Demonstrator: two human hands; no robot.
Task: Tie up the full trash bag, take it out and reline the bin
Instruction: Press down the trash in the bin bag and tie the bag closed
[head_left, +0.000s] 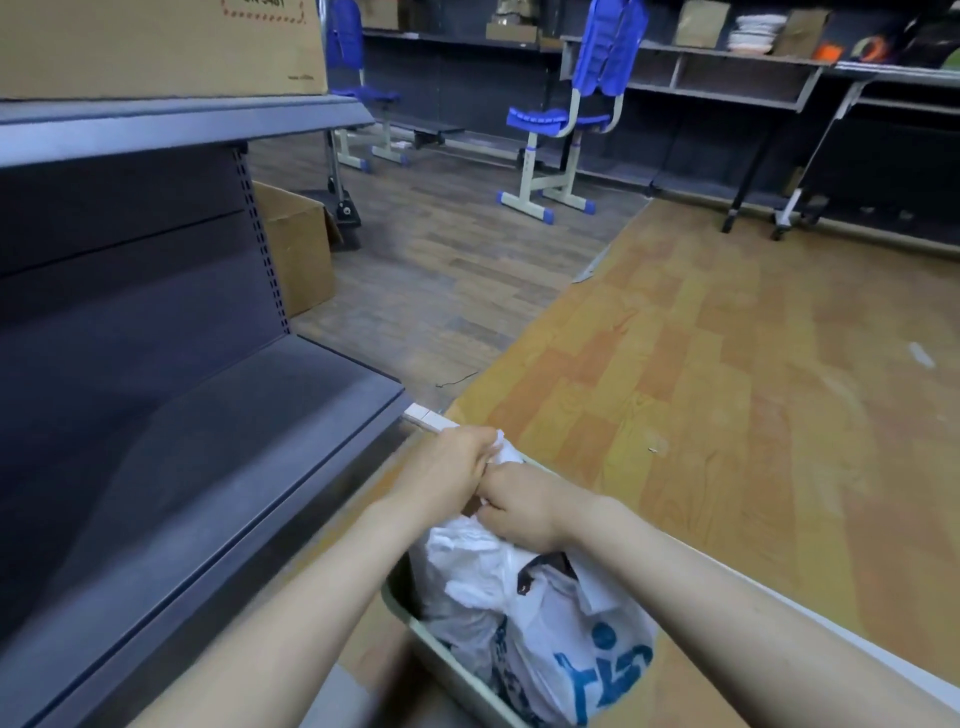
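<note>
- Forearms reach forward from the bottom edge and meet over the bin (410, 618), a pale grey tub on the floor just below the hands, beside the shelving.
- Inside the bin sits the full trash bag (550, 623), white plastic with blue print, bulging above the rim and not yet lifted out.
- Left hand (447, 470) and right hand (524, 512) are together, touching, each curled on a bunch of the bag's top plastic; a white tuft shows above the left hand's knuckles.
- Judging by this, the tying step is under way: the mouth is gathered, but whether a knot is formed I cannot tell, since the fingers cover it.
- Left to do, as I read it: finish the knot, pull the bag clear, carry it out, and fit a fresh liner. No spare liner is visible.
- Left of the hands runs a dark grey metal shelf unit (208, 441), with a cardboard box (156, 47) on its upper tier.
- Right of and beyond the hands lies orange-brown wood-pattern flooring (727, 389), changing to greyer planks farther on.
- Farthest off stand blue chairs (566, 114) and long shelves holding boxes and stacked items.
</note>
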